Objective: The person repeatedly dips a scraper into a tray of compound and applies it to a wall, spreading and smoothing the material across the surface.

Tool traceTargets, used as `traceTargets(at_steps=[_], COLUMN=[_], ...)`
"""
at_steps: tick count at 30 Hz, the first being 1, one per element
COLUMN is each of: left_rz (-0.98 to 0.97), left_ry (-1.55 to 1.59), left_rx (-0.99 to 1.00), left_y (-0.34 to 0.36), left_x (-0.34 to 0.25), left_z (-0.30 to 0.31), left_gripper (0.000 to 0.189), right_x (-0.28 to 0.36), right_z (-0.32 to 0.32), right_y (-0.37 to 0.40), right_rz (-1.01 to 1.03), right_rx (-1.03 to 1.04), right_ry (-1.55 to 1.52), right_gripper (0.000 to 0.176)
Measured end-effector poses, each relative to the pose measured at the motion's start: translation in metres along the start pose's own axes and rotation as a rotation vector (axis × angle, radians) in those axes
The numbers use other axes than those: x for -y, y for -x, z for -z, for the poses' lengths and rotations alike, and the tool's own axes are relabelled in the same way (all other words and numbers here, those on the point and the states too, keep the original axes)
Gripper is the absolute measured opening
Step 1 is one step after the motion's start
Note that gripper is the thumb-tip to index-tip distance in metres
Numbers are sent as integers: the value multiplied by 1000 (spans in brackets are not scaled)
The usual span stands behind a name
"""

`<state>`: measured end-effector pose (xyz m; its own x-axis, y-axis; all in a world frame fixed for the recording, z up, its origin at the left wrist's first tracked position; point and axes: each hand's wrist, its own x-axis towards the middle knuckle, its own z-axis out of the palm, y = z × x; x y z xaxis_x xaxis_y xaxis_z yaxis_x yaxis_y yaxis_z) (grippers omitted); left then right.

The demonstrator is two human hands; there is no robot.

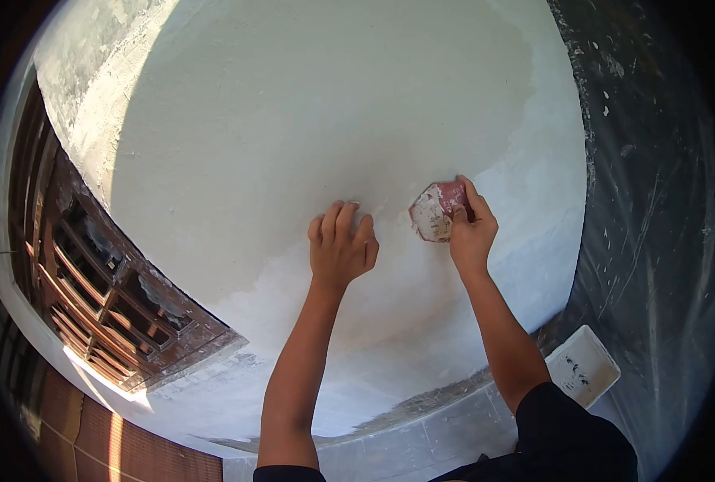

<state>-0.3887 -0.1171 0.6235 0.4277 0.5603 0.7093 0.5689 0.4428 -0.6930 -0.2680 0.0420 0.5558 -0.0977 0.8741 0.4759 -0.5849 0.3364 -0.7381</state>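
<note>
A pale plastered wall (293, 104) fills the middle of the head view, darker grey above and whiter low down. My right hand (473, 229) grips a reddish container (436, 210) crusted with white paste, held close to the wall. To its left, my left hand (344, 245) is at the wall with its fingers curled. A small pale bit shows by its fingertips, too small to make out.
A brown wooden window frame with slats (108, 281) is on the left. At the lower right, a white tray (610, 372) with dark marks lies beside dark plastic sheeting (654, 241). Grey tiles (446, 430) run below the wall.
</note>
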Motion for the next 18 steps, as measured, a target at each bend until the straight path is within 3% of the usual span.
traceTargets(at_steps=[4, 6, 10, 14, 18], left_rz=[-15, -12, -2, 25, 24], left_ry=[14, 12, 15, -3, 4], left_rx=[-2, 7, 9, -40, -26], left_y=[1, 1, 1, -3, -2], left_x=[1, 1, 1, -1, -1], left_z=[-1, 0, 0, -2, 0], left_gripper=[26, 26, 26, 27, 27], right_x=[10, 20, 7, 2, 17], right_z=[5, 1, -3, 7, -3], right_y=[2, 2, -3, 3, 5], right_rz=[40, 54, 51, 111, 65], right_rx=[-11, 100, 101, -77, 109], right_ry=[-94, -65, 30, -37, -81], right_gripper=[49, 48, 47, 48, 48])
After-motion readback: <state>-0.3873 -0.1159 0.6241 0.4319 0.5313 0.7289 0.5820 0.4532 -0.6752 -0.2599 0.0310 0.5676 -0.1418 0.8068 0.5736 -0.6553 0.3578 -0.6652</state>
